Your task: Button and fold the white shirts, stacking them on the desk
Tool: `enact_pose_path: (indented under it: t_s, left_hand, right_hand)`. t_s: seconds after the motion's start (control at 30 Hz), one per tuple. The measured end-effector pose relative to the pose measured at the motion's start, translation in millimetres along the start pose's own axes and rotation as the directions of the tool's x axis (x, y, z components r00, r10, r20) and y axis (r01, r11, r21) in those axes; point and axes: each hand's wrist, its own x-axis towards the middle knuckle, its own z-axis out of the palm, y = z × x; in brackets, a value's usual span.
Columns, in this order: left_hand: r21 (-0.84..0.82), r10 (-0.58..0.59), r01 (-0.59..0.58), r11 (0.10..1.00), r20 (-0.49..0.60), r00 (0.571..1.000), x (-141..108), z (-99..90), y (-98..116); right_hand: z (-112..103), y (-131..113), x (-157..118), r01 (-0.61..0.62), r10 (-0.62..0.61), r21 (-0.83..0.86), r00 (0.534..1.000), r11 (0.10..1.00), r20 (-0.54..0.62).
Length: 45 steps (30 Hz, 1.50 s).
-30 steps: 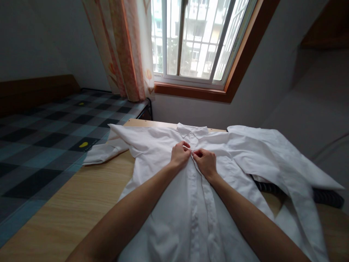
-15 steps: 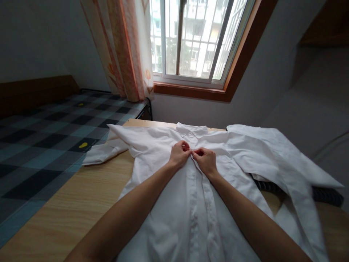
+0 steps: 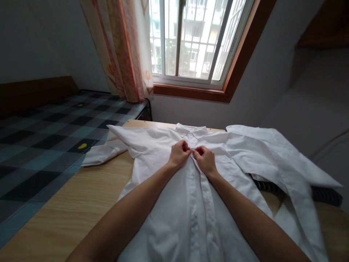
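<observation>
A white button-up shirt [image 3: 160,189] lies front side up, its collar [image 3: 191,130] at the far end and one sleeve [image 3: 105,152] spread out to the left. At the upper chest my left hand [image 3: 180,153] pinches the left edge of the front opening. Close against it, my right hand [image 3: 205,159] pinches the other front edge, fingertips nearly touching those of the left. Any button between the fingers is too small and covered to make out. Below the hands the two front edges lie apart, side by side.
Under the shirt is a wooden table [image 3: 62,207]. More white cloth [image 3: 289,156] and a dark ridged thing [image 3: 325,195] lie at the right. A bed with a checked cover [image 3: 35,153] adjoins the left side. Behind are a curtain [image 3: 122,54] and a barred window [image 3: 193,47].
Both hands keep their pinch at the same spot on the shirt. The right fingers have shifted very slightly; the shirt lies as before.
</observation>
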Motion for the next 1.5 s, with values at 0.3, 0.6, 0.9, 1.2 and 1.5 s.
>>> enact_pose_path:
  t_s: [0.3, 0.6, 0.9, 1.2, 1.5]
  left_hand:
    - [0.077, 0.048, -0.045, 0.996, -0.026, 0.999, -0.6, 2.7, 0.9]
    - [0.085, -0.003, 0.005, 0.996, -0.016, 1.000, 0.0, 1.6, 3.0]
    - [0.235, -0.039, 0.053, 0.971, -0.064, 0.997, -1.7, 1.7, 4.2]
    - [0.552, 0.077, -0.066, 0.831, 0.003, 0.997, -4.6, -3.6, 1.3]
    - [0.772, -0.082, -0.253, 0.583, 0.366, 0.927, 4.1, -6.4, -15.0]
  right_hand:
    - [3.2, -6.0, -0.5, -0.017, 0.016, -0.091, 1.000, 0.996, -0.011]
    - [2.5, 2.8, 7.1, -0.033, 0.040, -0.126, 0.998, 0.991, 0.055]
    - [-0.1, 1.5, 11.3, -0.146, 0.171, -0.177, 0.976, 0.973, 0.137]
    - [-5.6, 5.6, 4.3, -0.064, 0.057, -0.405, 0.998, 0.912, -0.031]
    - [-30.2, 29.6, 12.5, 0.080, 0.219, -0.678, 0.913, 0.731, 0.344]
